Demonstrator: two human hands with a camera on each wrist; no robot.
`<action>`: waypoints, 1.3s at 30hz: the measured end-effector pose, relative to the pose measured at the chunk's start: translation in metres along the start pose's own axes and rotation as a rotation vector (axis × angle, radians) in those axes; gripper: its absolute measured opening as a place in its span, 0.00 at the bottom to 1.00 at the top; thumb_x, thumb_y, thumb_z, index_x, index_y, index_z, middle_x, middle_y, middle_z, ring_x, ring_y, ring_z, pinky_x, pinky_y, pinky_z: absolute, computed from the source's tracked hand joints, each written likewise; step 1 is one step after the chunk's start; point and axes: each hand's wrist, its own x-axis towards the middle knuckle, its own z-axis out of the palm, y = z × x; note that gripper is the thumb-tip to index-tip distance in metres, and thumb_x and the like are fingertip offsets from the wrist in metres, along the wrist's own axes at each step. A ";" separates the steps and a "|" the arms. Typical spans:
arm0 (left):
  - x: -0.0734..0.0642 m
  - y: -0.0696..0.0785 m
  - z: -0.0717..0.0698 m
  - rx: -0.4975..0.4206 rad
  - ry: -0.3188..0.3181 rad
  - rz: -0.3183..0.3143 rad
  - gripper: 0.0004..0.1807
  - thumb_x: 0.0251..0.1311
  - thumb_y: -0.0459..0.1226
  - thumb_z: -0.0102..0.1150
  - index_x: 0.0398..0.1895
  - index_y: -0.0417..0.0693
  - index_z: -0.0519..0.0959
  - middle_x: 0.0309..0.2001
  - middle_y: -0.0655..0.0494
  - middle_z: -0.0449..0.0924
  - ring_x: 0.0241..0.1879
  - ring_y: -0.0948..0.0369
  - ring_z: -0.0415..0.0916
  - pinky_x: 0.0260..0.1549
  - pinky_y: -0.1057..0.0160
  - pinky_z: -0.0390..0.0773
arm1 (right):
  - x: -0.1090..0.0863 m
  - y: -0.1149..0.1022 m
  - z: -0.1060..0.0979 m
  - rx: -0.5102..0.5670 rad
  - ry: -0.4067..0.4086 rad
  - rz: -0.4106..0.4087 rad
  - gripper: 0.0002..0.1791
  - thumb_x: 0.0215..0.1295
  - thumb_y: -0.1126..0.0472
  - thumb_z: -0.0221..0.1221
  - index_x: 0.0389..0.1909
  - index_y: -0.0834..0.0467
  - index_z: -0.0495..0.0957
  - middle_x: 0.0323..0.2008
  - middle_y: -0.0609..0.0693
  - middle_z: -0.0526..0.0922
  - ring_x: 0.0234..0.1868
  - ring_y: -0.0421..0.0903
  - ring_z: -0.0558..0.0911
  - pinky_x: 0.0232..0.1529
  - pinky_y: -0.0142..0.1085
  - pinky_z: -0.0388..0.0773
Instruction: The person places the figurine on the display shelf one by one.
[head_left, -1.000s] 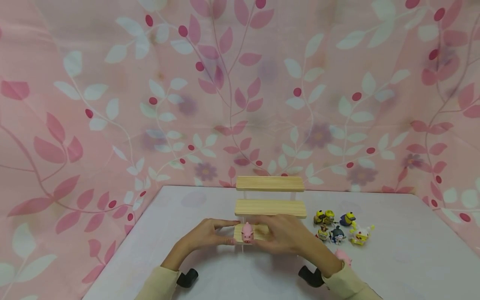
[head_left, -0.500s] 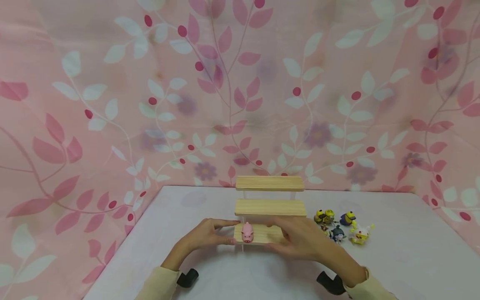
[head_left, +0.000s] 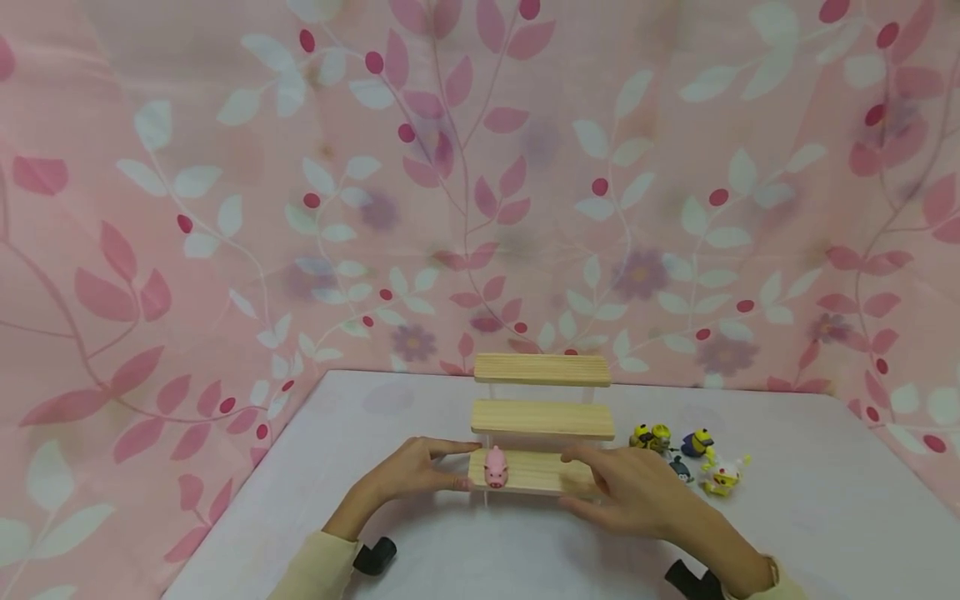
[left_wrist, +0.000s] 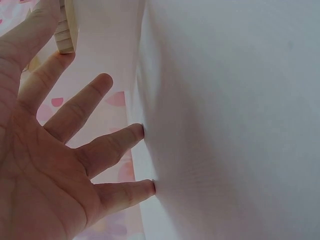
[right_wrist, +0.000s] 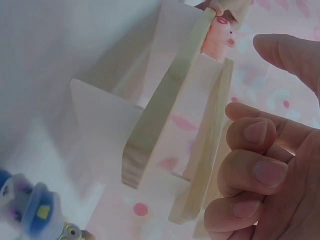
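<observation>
A three-tier wooden display stand [head_left: 542,419] with clear supports stands on the table. On the left part of its lowest shelf [head_left: 534,473] sits a pink pig figurine [head_left: 496,468], facing the front. My left hand [head_left: 414,468] holds that shelf's left end between thumb and index finger; in the left wrist view the other fingers [left_wrist: 75,112] are spread, two of them reaching the tablecloth. My right hand [head_left: 637,493] hovers over the shelf's right end with nothing in it. In the right wrist view its thumb stands apart from the loosely curled fingers [right_wrist: 262,172].
Right of the stand, several small figurines cluster together, including a yellow-and-white one [head_left: 722,477] and a dark-haired one [head_left: 680,468] partly behind my right hand. A white cloth [head_left: 420,550] covers the table. A pink floral curtain [head_left: 480,208] hangs behind.
My right hand has moved away from the pig to the right, along the lowest shelf. The pig stays in place on the shelf, and my left hand has kept its hold.
</observation>
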 end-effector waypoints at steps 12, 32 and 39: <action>0.001 0.000 0.000 0.010 -0.005 0.006 0.31 0.52 0.57 0.71 0.62 0.68 0.79 0.60 0.63 0.77 0.63 0.54 0.71 0.58 0.43 0.71 | -0.016 0.009 -0.007 -0.022 0.033 -0.002 0.22 0.58 0.38 0.67 0.50 0.43 0.77 0.17 0.27 0.59 0.15 0.27 0.57 0.14 0.25 0.56; -0.002 0.003 -0.002 -0.018 -0.005 -0.017 0.32 0.52 0.57 0.71 0.62 0.67 0.78 0.60 0.60 0.77 0.63 0.51 0.70 0.57 0.43 0.72 | -0.042 0.023 -0.018 -0.091 0.037 0.067 0.23 0.55 0.38 0.69 0.47 0.44 0.79 0.17 0.27 0.60 0.15 0.26 0.57 0.16 0.25 0.56; 0.000 0.002 -0.001 -0.016 0.000 -0.011 0.32 0.52 0.57 0.71 0.62 0.67 0.79 0.60 0.62 0.77 0.63 0.54 0.71 0.57 0.45 0.72 | -0.053 0.028 -0.024 -0.129 0.038 0.098 0.23 0.55 0.36 0.68 0.48 0.41 0.78 0.16 0.28 0.58 0.15 0.27 0.55 0.15 0.26 0.54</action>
